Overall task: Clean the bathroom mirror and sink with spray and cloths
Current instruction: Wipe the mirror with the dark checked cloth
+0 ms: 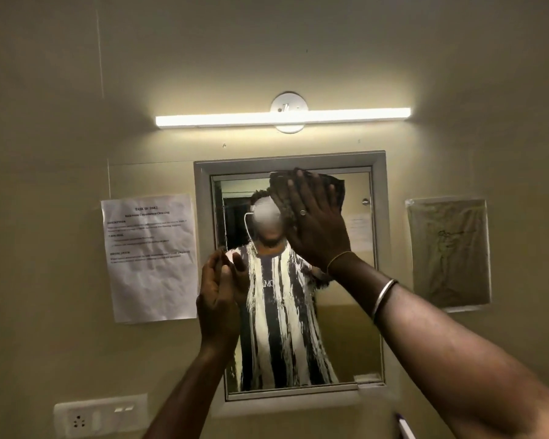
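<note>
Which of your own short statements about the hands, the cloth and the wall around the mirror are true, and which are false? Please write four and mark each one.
1. The right hand presses a dark cloth flat on the upper part of the mirror. True.
2. The left hand is closed in a fist. False: its fingers are straight, at the left edge of the mirror, and it holds nothing.
3. The light bar above the mirror is lit. True.
4. The printed sheet hangs on the wall to the right of the mirror. False: it hangs to the left.
</note>
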`<state>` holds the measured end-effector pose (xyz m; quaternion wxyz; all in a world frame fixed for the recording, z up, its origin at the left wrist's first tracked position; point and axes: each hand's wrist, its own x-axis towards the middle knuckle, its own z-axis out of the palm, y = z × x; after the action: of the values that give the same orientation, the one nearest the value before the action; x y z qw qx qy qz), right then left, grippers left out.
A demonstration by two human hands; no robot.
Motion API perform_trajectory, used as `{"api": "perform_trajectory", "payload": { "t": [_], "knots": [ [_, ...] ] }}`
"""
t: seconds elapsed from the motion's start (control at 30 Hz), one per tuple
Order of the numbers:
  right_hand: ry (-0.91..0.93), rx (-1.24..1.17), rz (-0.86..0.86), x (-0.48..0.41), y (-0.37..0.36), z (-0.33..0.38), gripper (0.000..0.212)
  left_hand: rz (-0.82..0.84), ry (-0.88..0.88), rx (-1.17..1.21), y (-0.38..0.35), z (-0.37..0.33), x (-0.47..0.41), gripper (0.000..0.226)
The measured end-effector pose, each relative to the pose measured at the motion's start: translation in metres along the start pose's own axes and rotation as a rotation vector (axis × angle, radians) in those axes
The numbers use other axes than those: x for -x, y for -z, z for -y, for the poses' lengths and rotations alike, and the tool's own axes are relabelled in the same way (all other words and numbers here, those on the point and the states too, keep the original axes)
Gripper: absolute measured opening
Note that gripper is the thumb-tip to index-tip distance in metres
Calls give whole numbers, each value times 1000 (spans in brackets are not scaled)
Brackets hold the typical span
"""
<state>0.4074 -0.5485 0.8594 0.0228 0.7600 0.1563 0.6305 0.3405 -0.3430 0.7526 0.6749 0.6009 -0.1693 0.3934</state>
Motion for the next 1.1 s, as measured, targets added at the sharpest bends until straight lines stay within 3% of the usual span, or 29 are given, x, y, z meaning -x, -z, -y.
{"api": "perform_trajectory", "payload": {
  "t": [0.33,0.67,0.87,1.1],
  "knots": [
    [-253,42,-34,27,7,-45,78,-51,-81,-119,-19,3,-2,55],
    [-486,-29,-5,30,-5,3,84,50,-161,-118,7,7,-13,49],
    [-353,-66,67,37,-21,72,87,97,-149,-79,29,8,-6,51],
    [30,-106,150,40,-39,141,79,40,-113,-2,37,15,4,45]
  ]
}}
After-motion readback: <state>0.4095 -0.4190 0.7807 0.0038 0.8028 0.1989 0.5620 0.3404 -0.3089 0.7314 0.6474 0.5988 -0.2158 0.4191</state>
